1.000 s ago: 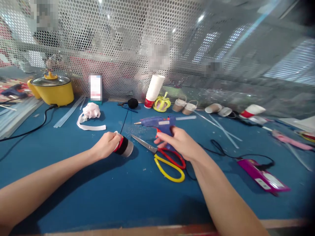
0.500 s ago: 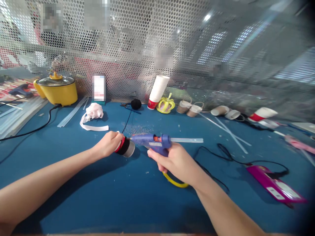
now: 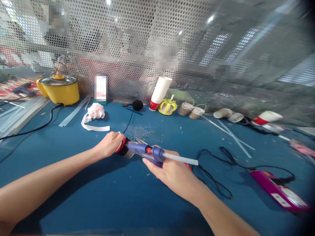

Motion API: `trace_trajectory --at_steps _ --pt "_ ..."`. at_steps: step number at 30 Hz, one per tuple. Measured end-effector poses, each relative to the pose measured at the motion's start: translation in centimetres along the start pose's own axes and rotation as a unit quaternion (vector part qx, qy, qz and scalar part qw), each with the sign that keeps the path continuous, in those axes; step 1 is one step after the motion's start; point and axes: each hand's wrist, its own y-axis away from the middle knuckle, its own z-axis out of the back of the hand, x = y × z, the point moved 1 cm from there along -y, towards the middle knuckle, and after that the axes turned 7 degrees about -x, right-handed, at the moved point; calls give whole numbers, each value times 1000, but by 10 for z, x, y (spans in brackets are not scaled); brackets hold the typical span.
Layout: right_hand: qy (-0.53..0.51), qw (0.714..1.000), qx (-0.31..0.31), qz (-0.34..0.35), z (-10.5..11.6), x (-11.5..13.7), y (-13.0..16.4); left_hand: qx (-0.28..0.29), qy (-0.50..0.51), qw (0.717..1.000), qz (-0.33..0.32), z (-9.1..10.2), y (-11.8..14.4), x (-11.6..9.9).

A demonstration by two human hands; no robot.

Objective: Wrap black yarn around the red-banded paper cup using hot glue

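Observation:
My left hand [image 3: 109, 144] is closed around a small paper cup [image 3: 129, 154], tipped on its side, with a red edge and a black yarn band [image 3: 122, 149]. A black strand runs from near the cup to a black yarn ball [image 3: 137, 105]. In my right hand [image 3: 172, 170] is a blue glue gun [image 3: 144, 150], a clear glue stick [image 3: 182, 158] jutting from its back. Its nozzle is at the black band; whether they touch is hard to see. Behind the gun shows a pointed metal blade [image 3: 139, 140], mostly hidden.
A pink-white ribbon bundle [image 3: 96, 111] and a yellow electric pot [image 3: 59, 93] stand at left. Toward the back are stacked paper cups [image 3: 160, 93], a yellow crown-like piece [image 3: 167, 106] and small handled cups [image 3: 197, 112]. A purple power strip [image 3: 278, 191] with black cord lies right.
The glue gun has swung, its rear end dropping and moving left, its front now over the cup. A pointed blade has come into sight behind it; the yellow loop under my right hand is gone.

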Motion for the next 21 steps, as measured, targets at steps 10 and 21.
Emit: trace_trajectory --at_steps 10,21 --pt "2 1000 22 18 -1 8 2 6 -21 1000 6 -1 -2 1" --pt "6 1000 15 24 -3 9 4 15 -36 999 -4 0 -3 5"
